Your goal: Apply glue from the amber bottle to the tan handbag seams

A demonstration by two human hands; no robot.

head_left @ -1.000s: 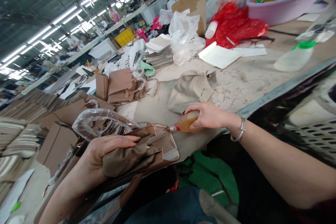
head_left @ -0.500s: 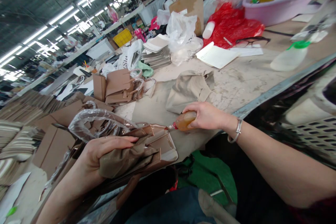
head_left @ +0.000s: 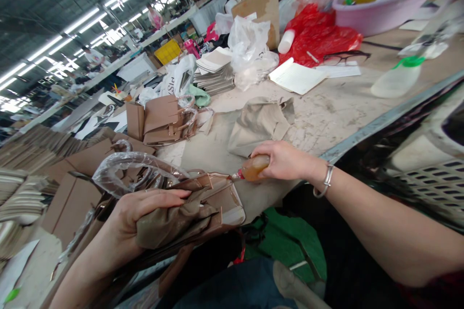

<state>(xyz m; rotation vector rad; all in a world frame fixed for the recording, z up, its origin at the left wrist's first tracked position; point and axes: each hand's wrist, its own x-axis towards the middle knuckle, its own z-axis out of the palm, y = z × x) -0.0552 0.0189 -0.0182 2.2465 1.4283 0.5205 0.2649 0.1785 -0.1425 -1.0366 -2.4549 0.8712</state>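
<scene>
My left hand [head_left: 148, 210] is closed on a brown handbag [head_left: 228, 198], pressing its bunched fabric lining [head_left: 170, 227]. The bag's handle [head_left: 119, 169] is wrapped in clear plastic and arches up behind the hand. My right hand [head_left: 282, 161] grips a small squeeze bottle [head_left: 255, 167] of amber liquid. The bottle lies nearly sideways, its red-based tip pointing left at the bag's upper edge. Whether the tip touches the edge I cannot tell. Just beyond the bottle a beige fabric piece [head_left: 257, 125] lies crumpled on the table.
Another brown handbag [head_left: 159, 120] lies farther back, with stacked brown panels [head_left: 29, 154] at left. An open notebook [head_left: 297, 77], eyeglasses [head_left: 346, 58], a green-capped bottle [head_left: 398, 77] and a pink basin [head_left: 384, 14] are on the table. Its metal edge [head_left: 391, 123] runs along the right.
The view has shifted very slightly. Both hands keep their hold, and the bottle tip stays at about the same spot by the bag's edge.
</scene>
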